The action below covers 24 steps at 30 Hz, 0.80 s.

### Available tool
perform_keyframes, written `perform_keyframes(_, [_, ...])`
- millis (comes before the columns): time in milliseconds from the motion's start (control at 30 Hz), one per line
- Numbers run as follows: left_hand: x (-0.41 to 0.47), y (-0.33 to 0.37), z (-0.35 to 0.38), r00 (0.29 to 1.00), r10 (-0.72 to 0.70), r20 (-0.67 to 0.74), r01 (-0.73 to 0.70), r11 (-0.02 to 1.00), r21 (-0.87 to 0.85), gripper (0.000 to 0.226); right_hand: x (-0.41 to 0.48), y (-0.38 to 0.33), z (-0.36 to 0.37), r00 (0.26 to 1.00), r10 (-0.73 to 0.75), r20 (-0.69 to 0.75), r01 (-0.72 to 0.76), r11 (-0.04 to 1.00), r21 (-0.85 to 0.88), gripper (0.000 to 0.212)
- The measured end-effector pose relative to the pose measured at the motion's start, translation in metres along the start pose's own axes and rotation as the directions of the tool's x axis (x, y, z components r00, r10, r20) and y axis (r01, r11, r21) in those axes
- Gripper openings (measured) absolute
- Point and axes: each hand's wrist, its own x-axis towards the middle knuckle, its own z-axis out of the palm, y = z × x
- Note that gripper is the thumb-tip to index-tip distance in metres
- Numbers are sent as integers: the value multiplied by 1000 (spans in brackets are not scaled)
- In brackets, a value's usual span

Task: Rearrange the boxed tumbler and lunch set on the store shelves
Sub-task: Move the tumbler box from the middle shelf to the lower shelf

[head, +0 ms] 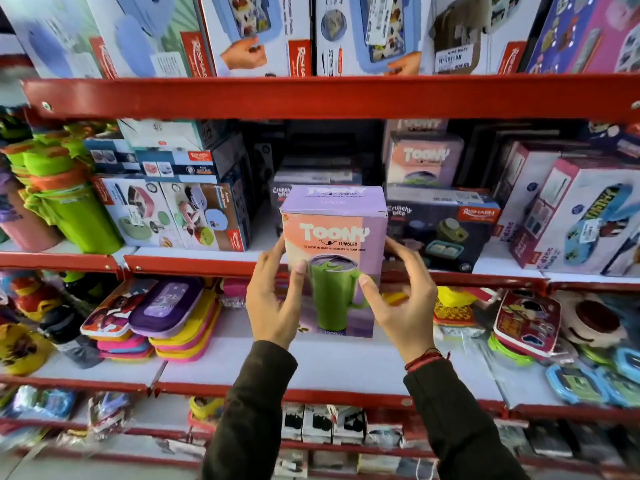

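The Toony tumbler box (335,258), lilac and peach with a green mug pictured on its front, is upright in front of the middle shelf (194,263), lifted clear of it. The left hand (273,301) clasps its left side and the right hand (403,299) its right, thumbs on the front. Just behind to the right sits a dark Crunchy Bite lunch set box (441,226).
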Motion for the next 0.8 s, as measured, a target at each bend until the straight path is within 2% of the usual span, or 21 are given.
perform_keyframes(133, [-37, -19, 10, 999, -44, 32, 43, 999, 16, 49, -32, 30, -13, 998, 47, 48, -46, 998, -39, 58])
perform_keyframes(267, [-69, -44, 17, 977, -154, 147, 155, 988, 3, 46, -59, 61, -26, 969, 180, 166, -162, 980, -117, 62])
perform_keyframes(433, [-93, -77, 31, 887, -329, 323, 349, 937, -5, 41, -85, 99, -33, 870, 409, 277, -351, 906, -235, 60])
perform_keyframes(533, [-98, -98, 44, 818, -409, 404, 434, 900, 31, 43, -94, 120, -29, 820, 487, 299, -401, 863, -306, 61])
perform_keyframes(600, [-100, -112, 55, 775, -465, 427, 479, 874, 83, 46, -96, 133, -24, 785, 540, 304, -434, 829, -352, 60])
perform_keyframes(667, [-103, -122, 65, 754, -495, 431, 483, 863, 147, 46, -96, 143, -17, 734, 610, 297, -485, 778, -399, 55])
perform_keyframes(800, [-104, -129, 74, 715, -567, 409, 530, 821, 212, 47, -94, 157, -3, 680, 677, 282, -517, 715, -471, 47])
